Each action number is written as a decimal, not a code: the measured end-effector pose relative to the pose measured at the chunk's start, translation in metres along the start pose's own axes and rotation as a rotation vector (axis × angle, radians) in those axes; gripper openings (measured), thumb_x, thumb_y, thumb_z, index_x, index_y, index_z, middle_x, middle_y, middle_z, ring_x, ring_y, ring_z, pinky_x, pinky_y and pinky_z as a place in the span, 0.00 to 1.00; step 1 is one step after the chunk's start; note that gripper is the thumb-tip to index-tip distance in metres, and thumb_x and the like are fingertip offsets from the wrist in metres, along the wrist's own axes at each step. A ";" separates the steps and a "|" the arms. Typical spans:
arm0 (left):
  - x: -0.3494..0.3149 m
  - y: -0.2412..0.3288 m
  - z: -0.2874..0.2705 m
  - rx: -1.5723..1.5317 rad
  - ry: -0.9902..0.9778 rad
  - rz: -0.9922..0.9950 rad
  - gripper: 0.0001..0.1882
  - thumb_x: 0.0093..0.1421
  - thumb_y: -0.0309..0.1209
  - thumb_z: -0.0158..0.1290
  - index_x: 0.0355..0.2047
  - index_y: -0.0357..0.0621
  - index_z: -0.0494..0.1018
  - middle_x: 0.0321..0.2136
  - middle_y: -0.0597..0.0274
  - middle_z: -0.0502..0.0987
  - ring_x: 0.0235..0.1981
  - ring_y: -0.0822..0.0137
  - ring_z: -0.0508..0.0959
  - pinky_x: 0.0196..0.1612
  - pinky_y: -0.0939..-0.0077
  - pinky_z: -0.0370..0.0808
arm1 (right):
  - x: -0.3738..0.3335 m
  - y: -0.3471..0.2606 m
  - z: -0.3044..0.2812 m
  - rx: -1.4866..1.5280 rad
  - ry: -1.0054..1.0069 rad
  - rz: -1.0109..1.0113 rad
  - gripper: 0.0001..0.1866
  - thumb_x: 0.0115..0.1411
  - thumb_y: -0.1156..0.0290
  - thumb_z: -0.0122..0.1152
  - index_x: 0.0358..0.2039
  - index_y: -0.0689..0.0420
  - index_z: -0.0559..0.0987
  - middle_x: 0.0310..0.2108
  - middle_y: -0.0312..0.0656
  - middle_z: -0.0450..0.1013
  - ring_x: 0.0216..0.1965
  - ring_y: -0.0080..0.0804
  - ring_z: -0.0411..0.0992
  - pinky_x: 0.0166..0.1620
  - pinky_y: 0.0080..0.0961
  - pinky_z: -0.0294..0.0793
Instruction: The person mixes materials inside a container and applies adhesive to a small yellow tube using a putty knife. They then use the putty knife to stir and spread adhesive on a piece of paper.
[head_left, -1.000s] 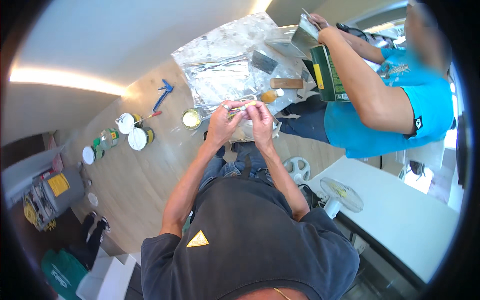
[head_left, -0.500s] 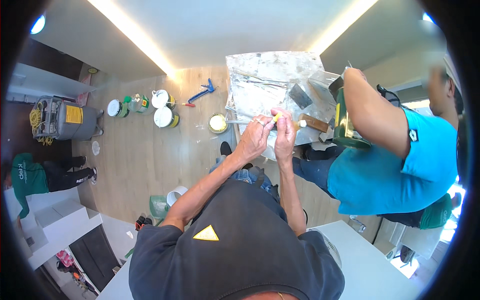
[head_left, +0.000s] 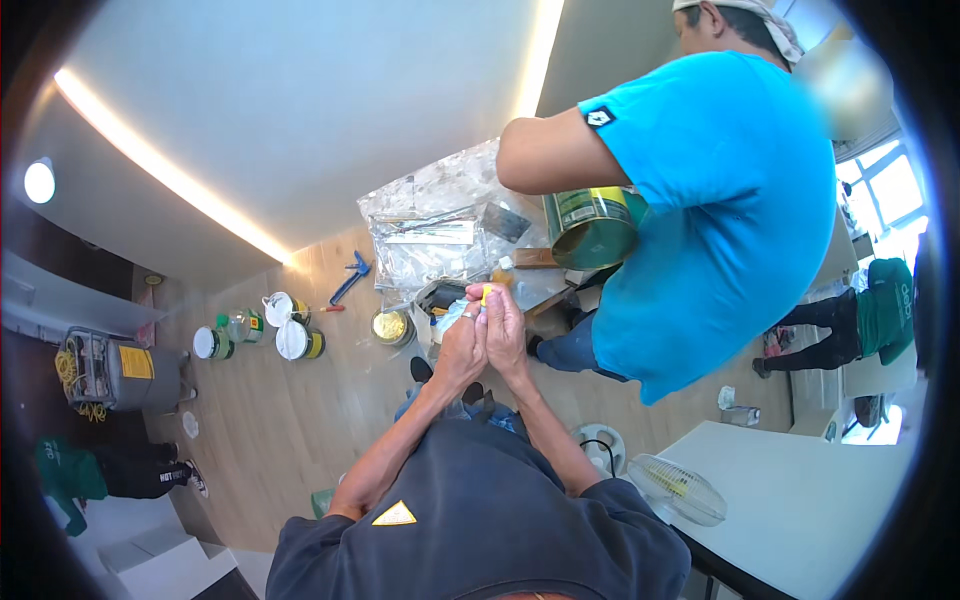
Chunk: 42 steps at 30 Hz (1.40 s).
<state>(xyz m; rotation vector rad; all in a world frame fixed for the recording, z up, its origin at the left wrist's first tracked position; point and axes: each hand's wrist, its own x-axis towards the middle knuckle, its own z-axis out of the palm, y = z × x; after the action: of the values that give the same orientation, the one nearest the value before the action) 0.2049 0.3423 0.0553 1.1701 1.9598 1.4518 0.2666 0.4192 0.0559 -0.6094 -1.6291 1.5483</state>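
Pinched between both hands, left hand (head_left: 458, 350) and right hand (head_left: 507, 335) closed together, a small yellow piece (head_left: 485, 293) is held upright at the fingertips, just before the plastic sheet (head_left: 430, 225).

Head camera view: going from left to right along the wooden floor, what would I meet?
Grey machine with a yellow label → white-lidded tins → blue tool → open tin of yellowish stuff → the person's left hand and right hand, pressed together around a small yellow thing → co-worker's green can → white fan.
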 end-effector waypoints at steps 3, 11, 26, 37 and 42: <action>-0.009 0.013 0.002 0.022 -0.023 0.053 0.15 0.70 0.32 0.40 0.51 0.35 0.66 0.32 0.35 0.75 0.36 0.36 0.76 0.37 0.50 0.71 | -0.008 -0.016 -0.008 0.002 0.022 0.000 0.16 0.72 0.65 0.41 0.43 0.63 0.75 0.38 0.43 0.76 0.39 0.28 0.73 0.45 0.25 0.72; -0.014 0.033 0.008 0.105 0.002 0.148 0.15 0.63 0.28 0.50 0.50 0.37 0.69 0.36 0.40 0.77 0.37 0.43 0.78 0.39 0.57 0.73 | -0.023 -0.034 -0.025 -0.112 0.120 -0.073 0.17 0.73 0.63 0.40 0.41 0.63 0.75 0.37 0.45 0.76 0.37 0.30 0.73 0.43 0.28 0.72; -0.040 0.032 -0.012 0.144 0.249 0.272 0.10 0.64 0.29 0.50 0.45 0.39 0.72 0.34 0.43 0.77 0.35 0.42 0.78 0.37 0.55 0.74 | -0.046 -0.056 0.016 0.008 0.100 -0.084 0.19 0.73 0.65 0.38 0.42 0.64 0.76 0.38 0.42 0.77 0.38 0.26 0.73 0.44 0.24 0.72; -0.044 0.009 -0.068 0.010 0.186 0.206 0.11 0.65 0.31 0.51 0.45 0.41 0.74 0.30 0.44 0.78 0.31 0.44 0.80 0.32 0.60 0.74 | -0.047 -0.046 0.065 0.022 0.049 -0.126 0.20 0.73 0.64 0.37 0.43 0.65 0.76 0.38 0.44 0.76 0.38 0.27 0.73 0.44 0.25 0.73; -0.043 -0.006 -0.116 -0.022 0.112 0.209 0.10 0.65 0.30 0.52 0.44 0.40 0.75 0.28 0.45 0.78 0.28 0.49 0.80 0.30 0.64 0.74 | -0.049 -0.045 0.110 0.047 0.059 -0.098 0.20 0.74 0.65 0.36 0.44 0.66 0.75 0.38 0.44 0.76 0.39 0.27 0.73 0.45 0.25 0.73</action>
<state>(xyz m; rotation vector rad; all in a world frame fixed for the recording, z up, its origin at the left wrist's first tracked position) 0.1389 0.2415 0.0852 1.3439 1.9352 1.6726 0.2145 0.3088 0.0961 -0.5377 -1.5511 1.4795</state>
